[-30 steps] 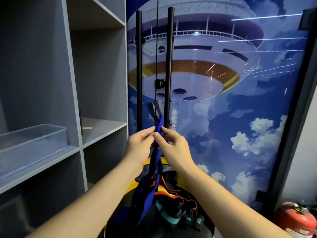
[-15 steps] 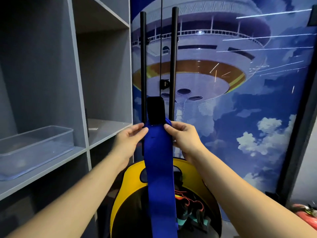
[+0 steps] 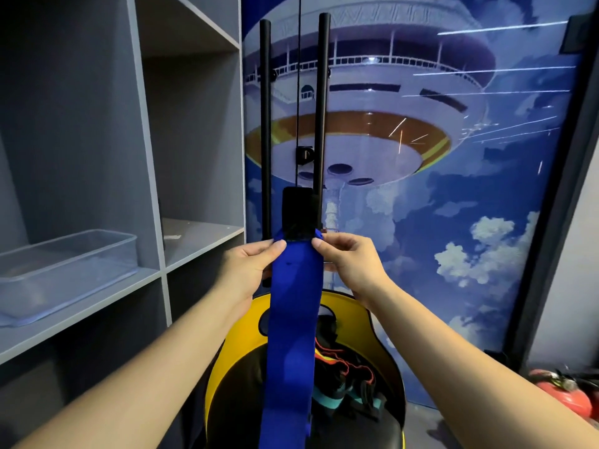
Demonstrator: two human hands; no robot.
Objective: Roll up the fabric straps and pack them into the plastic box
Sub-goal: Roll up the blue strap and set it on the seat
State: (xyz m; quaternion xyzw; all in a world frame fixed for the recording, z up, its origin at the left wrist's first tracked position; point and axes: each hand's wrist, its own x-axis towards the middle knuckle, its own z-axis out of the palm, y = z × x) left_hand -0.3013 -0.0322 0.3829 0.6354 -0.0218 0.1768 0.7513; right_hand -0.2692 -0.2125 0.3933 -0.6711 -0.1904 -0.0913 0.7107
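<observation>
A wide blue fabric strap (image 3: 291, 325) with a black end patch (image 3: 299, 212) hangs flat and straight down in front of me. My left hand (image 3: 249, 270) pinches its left edge just below the black patch, and my right hand (image 3: 350, 264) pinches the right edge at the same height. The strap's lower end runs out of the bottom of the view. More straps, red, teal and black (image 3: 343, 384), lie tangled on a round yellow-rimmed black seat (image 3: 372, 322) below. A clear plastic box (image 3: 64, 270) sits on the grey shelf at the left.
Grey shelving (image 3: 155, 176) fills the left side. Two upright black poles (image 3: 319, 118) stand just behind the strap against a blue picture wall. A red fire extinguisher (image 3: 564, 393) lies at the lower right on the floor.
The strap went from bunched and edge-on between my fingertips to spread flat and lifted, with my hands moved apart to its two edges. The view has shifted slightly downward and left.
</observation>
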